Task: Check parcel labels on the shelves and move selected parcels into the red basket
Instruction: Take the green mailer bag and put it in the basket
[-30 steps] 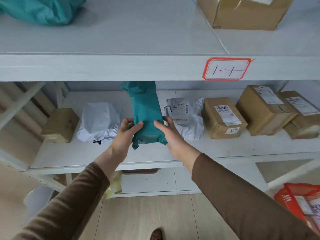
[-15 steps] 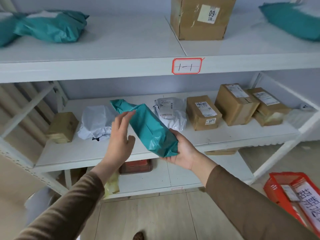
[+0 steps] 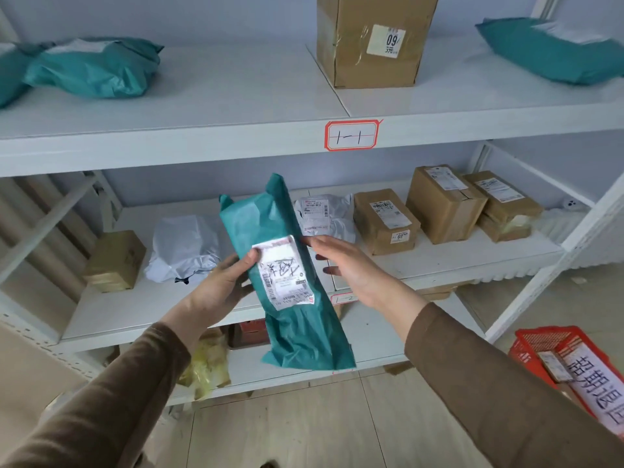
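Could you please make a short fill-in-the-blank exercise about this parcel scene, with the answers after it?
1. The left hand grips a teal parcel whose white label faces the ____.
2. The right hand is beside the parcel with its fingers ____.
3. The basket on the floor is ____ in colour.
4. The tag on the shelf edge above the parcel reads ____.

Answers: camera; straight; red; 1-1

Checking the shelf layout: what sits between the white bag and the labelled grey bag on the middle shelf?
Head view: only bare shelf shows between the white bag and grey bag; the held teal parcel hides most of that stretch.
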A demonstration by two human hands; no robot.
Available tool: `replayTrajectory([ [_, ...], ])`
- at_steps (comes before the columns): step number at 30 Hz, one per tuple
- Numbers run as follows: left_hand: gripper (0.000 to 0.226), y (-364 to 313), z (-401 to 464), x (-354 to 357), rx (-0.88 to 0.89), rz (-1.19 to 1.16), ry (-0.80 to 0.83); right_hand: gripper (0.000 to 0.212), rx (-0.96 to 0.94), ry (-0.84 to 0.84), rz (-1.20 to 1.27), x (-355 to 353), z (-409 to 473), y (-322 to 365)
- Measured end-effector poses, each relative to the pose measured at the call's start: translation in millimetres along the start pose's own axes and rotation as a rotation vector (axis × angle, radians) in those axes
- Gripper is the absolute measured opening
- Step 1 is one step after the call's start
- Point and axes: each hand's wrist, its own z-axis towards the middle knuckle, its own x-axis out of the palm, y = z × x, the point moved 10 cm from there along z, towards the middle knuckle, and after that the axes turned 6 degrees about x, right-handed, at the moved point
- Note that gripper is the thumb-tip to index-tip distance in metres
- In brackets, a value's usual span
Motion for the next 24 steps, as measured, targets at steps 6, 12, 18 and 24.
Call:
replayTrajectory([
  [6, 0.072, 25, -5, 9, -0.105, -0.176, 0.042, 0.026, -0.131, 0.073, 0.120, 16, -8, 14],
  [12, 0.069, 22, -4, 24, -0.120, -0.168, 0.038, 0.038, -0.154, -0.013, 0.144, 6, -6, 12],
  [18, 0.084, 17, 1, 34, -0.090, -0.001, -0.070, 0.038, 0.011, 0.017, 0.192, 4, 2, -19],
  [24, 0.142, 17, 2, 23, -0.051, 0.117, -0.201, 0.041, 0.001, 0.064, 0.222, -8, 8, -30],
])
